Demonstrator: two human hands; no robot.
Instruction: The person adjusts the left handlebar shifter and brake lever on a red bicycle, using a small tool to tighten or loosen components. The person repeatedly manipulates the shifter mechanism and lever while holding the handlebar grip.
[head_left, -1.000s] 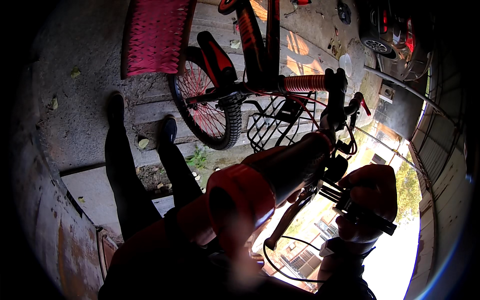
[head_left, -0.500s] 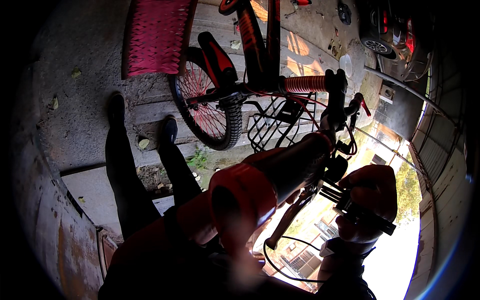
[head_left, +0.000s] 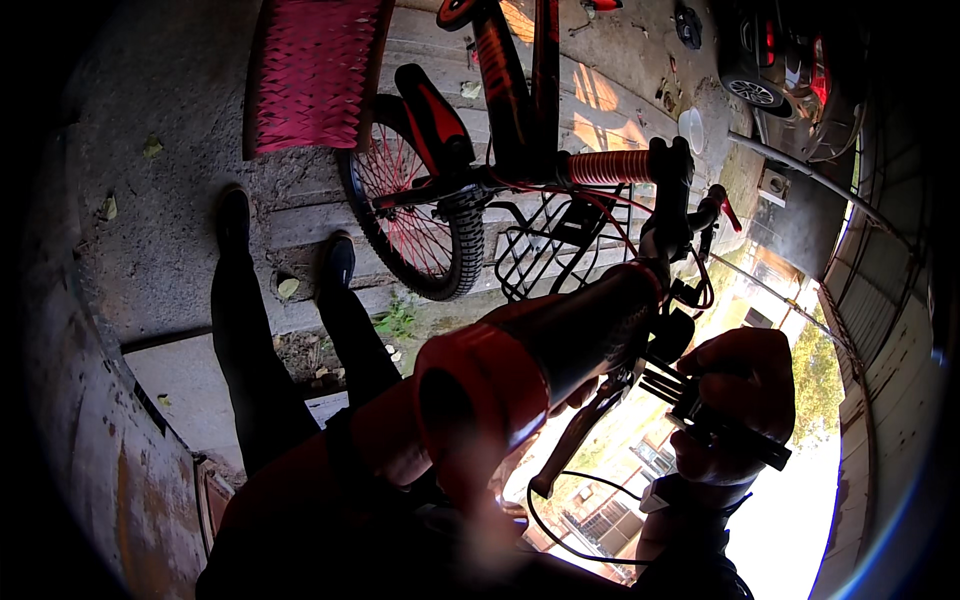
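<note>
By the handlebar [head_left: 600,322], right fingers [head_left: 728,352] clasp a black pronged piece [head_left: 745,438], left fingers [head_left: 582,393] too hidden to tell.

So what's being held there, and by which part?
The right hand grips a dark pronged tool by its middle; the left hand's hold is hidden by the handlebar.

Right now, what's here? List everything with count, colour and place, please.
Bicycle: one, black and red, upper centre
Basket: one, black, centre
Bicycle wheel: one, black and red, left of basket
Handlebar grip: one, dark, red-ended, foreground
Pronged tool: one, black, lower right
Woven panel: one, pink, top left
Car: one, dark, top right
Container: one, whitish, upper right
Plant: one, green, below wheel
Leaves: several, pale, on the ground
Shoes: two, dark, left
Legs: two, dark, left
Right hand: one, shadowed, around the tool
Left hand: one, shadowed, mostly hidden behind grip
</note>
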